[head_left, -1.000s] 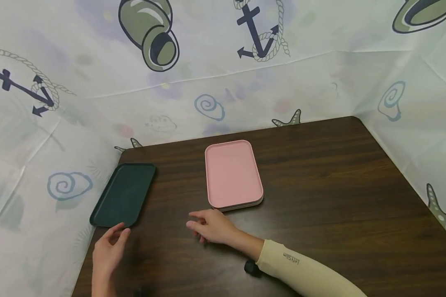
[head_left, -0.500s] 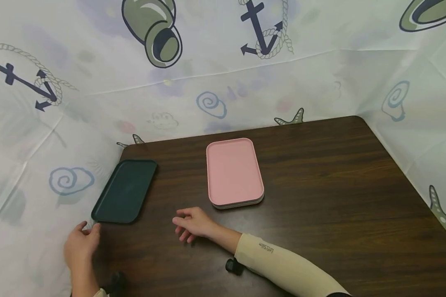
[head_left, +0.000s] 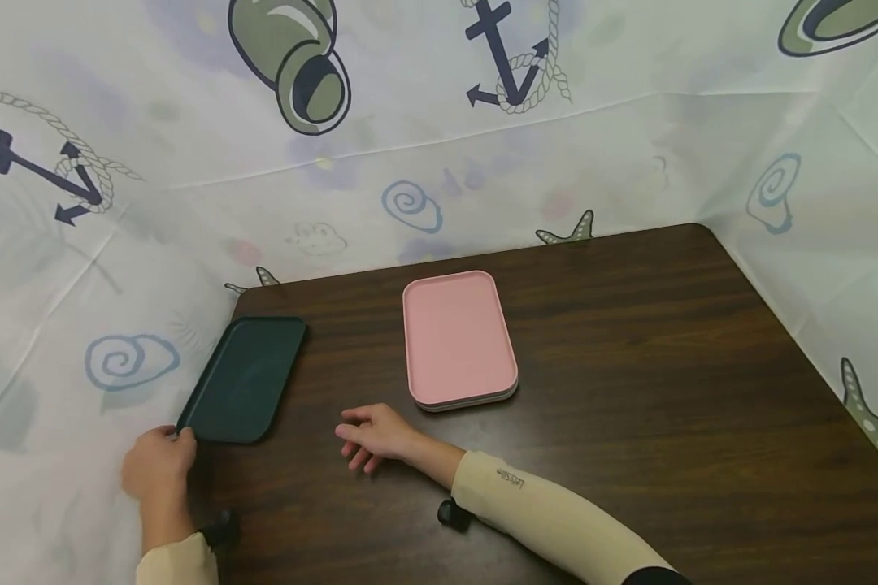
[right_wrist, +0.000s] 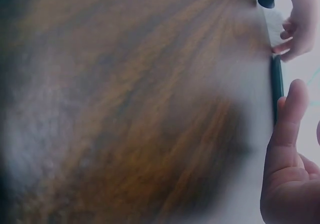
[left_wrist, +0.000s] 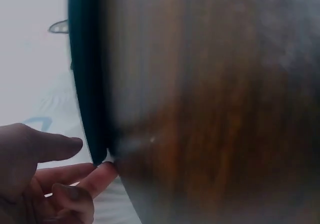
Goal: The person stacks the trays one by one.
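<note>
A dark green rectangular tray (head_left: 245, 378) lies at the table's left. My left hand (head_left: 157, 467) is at its near left corner. In the left wrist view two fingertips (left_wrist: 106, 170) are right at the tray's corner (left_wrist: 91, 129), on the table side. The thumb is bent over the upper side, with a thin gap from the rim. My right hand (head_left: 373, 435) hovers over the middle of the table, fingers loosely bent and holding nothing. Behind it sits a pink tray (head_left: 459, 337), stacked on at least one greyish tray whose edge (head_left: 475, 402) peeks out below.
The dark brown wooden table (head_left: 644, 390) has rounded far corners. A white cloth (head_left: 593, 154) printed with anchors and shells hangs behind it and along both sides. A black wrist device (head_left: 454, 515) is under the right forearm, another (head_left: 221, 528) beside the left.
My left hand has moved left, from the green tray's near edge to its near left corner, and is now up against it. My right hand has shifted left, away from the pink tray.
</note>
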{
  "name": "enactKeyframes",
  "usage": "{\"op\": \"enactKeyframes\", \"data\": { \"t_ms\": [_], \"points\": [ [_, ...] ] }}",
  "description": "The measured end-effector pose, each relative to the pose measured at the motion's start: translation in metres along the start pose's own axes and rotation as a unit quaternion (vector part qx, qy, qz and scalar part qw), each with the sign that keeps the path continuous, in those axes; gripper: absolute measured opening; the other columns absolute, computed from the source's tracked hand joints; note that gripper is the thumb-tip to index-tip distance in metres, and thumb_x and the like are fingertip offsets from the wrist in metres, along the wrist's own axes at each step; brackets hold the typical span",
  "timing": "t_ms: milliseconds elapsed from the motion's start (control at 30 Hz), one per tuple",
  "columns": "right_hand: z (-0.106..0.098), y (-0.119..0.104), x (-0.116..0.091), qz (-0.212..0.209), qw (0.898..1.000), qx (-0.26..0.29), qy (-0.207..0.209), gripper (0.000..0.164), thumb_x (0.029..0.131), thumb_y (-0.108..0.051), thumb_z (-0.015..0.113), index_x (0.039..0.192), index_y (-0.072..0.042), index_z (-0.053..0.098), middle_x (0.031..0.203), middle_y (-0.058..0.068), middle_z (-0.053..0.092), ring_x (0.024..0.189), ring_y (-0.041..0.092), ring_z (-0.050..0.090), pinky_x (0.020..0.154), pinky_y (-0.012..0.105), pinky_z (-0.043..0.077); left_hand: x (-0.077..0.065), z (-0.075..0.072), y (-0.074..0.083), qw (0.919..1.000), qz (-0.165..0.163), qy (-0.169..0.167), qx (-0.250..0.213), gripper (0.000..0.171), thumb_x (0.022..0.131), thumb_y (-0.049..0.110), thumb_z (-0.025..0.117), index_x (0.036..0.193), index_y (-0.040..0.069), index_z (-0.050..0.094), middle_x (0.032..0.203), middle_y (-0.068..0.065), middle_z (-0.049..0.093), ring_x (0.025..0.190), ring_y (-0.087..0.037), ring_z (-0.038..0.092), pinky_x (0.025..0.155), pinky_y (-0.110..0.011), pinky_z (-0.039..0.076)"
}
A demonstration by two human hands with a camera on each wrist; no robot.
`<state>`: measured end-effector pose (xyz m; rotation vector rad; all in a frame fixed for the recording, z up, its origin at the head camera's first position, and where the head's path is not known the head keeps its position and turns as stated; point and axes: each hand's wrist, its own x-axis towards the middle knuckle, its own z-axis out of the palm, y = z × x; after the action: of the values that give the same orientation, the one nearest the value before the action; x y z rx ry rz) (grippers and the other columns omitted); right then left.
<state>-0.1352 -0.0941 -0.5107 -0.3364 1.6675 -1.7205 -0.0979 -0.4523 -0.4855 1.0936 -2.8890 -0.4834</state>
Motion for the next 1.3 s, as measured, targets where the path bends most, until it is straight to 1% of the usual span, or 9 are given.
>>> {"op": "enactKeyframes", "data": {
  "t_ms": [200, 467, 633, 733, 900, 1000, 1133, 1200, 1300],
  "points": [
    [-0.001, 0.003, 0.000, 0.022, 1.000, 0.015, 0.003, 0.050, 0.098, -0.023, 0.061, 0.141, 0.000, 0.049, 0.083, 0.016, 0.072, 0.061, 0.024, 0.070, 0.045, 0.030, 0.052, 0.006, 0.005, -0.001, 0.9997, 0.003, 0.024, 0.005, 0.046, 0.091, 0.025, 0.047, 0.125, -0.002, 0.061, 0.123, -0.033, 0.056, 0.101, -0.055, 0.052, 0.068, -0.059, 0.043],
    [0.001, 0.006, 0.002, 0.034, 0.999, 0.017, 0.003, 0.050, 0.098, -0.023, 0.062, 0.141, -0.001, 0.050, 0.082, 0.015, 0.071, 0.059, 0.022, 0.069, 0.045, 0.029, 0.052, 0.007, 0.002, -0.001, 1.0000, -0.003, 0.002, -0.002, 0.052, 0.083, 0.022, 0.045, 0.126, -0.003, 0.060, 0.124, -0.033, 0.055, 0.102, -0.053, 0.052, 0.072, -0.057, 0.043],
    [0.001, 0.007, 0.003, 0.039, 0.999, 0.021, 0.005, 0.049, 0.098, -0.021, 0.062, 0.140, 0.000, 0.050, 0.082, 0.016, 0.071, 0.060, 0.024, 0.069, 0.046, 0.029, 0.052, -0.001, 0.001, -0.002, 0.9990, -0.011, -0.037, -0.023, 0.055, 0.089, 0.032, 0.049, 0.131, -0.003, 0.057, 0.130, -0.033, 0.051, 0.108, -0.053, 0.049, 0.076, -0.057, 0.042],
    [0.001, 0.006, 0.003, 0.040, 0.999, 0.022, 0.005, 0.050, 0.098, -0.021, 0.062, 0.140, 0.001, 0.049, 0.082, 0.016, 0.071, 0.059, 0.023, 0.069, 0.045, 0.029, 0.052, -0.008, 0.001, -0.002, 0.9972, -0.004, -0.063, -0.041, 0.060, 0.093, 0.039, 0.052, 0.133, -0.005, 0.053, 0.134, -0.035, 0.047, 0.112, -0.055, 0.046, 0.082, -0.059, 0.041],
    [0.004, 0.005, 0.005, 0.037, 0.999, 0.015, 0.014, 0.050, 0.097, -0.021, 0.062, 0.140, 0.002, 0.049, 0.082, 0.016, 0.071, 0.059, 0.022, 0.069, 0.045, 0.029, 0.052, -0.023, 0.001, -0.002, 0.9940, 0.015, -0.072, -0.081, 0.060, 0.095, 0.037, 0.052, 0.129, -0.013, 0.051, 0.131, -0.038, 0.046, 0.113, -0.055, 0.046, 0.093, -0.057, 0.039],
    [0.009, 0.004, 0.008, 0.036, 0.999, 0.010, 0.023, 0.050, 0.097, -0.020, 0.062, 0.140, 0.003, 0.049, 0.083, 0.016, 0.072, 0.061, 0.024, 0.070, 0.046, 0.030, 0.052, -0.032, 0.001, -0.002, 0.9897, 0.014, -0.082, -0.116, 0.056, 0.096, 0.032, 0.051, 0.126, -0.015, 0.051, 0.113, -0.034, 0.061, 0.110, -0.051, 0.050, 0.088, -0.051, 0.042],
    [0.017, 0.003, 0.012, 0.044, 0.998, 0.010, 0.033, 0.049, 0.097, -0.020, 0.062, 0.139, 0.002, 0.050, 0.083, 0.014, 0.072, 0.064, 0.026, 0.071, 0.045, 0.030, 0.052, -0.044, 0.001, -0.002, 0.9814, 0.008, -0.123, -0.147, 0.053, 0.098, 0.028, 0.046, 0.127, -0.016, 0.048, 0.081, -0.014, 0.072, 0.111, -0.046, 0.051, 0.080, -0.040, 0.042],
    [0.021, 0.002, 0.014, 0.048, 0.998, 0.014, 0.038, 0.049, 0.097, -0.020, 0.063, 0.140, 0.001, 0.050, 0.083, 0.013, 0.072, 0.065, 0.026, 0.071, 0.045, 0.029, 0.052, -0.049, 0.001, -0.001, 0.9781, 0.011, -0.142, -0.152, 0.053, 0.099, 0.027, 0.045, 0.128, -0.017, 0.048, 0.078, -0.008, 0.073, 0.112, -0.044, 0.050, 0.078, -0.037, 0.041],
    [0.025, 0.001, 0.016, 0.048, 0.997, 0.020, 0.048, 0.050, 0.097, -0.019, 0.063, 0.140, 0.002, 0.049, 0.084, 0.012, 0.072, 0.066, 0.026, 0.071, 0.045, 0.028, 0.051, -0.057, 0.002, 0.001, 0.9729, 0.020, -0.168, -0.158, 0.050, 0.100, 0.026, 0.043, 0.125, -0.017, 0.051, 0.078, -0.005, 0.072, 0.096, -0.035, 0.056, 0.073, -0.032, 0.040]
  ]
}}
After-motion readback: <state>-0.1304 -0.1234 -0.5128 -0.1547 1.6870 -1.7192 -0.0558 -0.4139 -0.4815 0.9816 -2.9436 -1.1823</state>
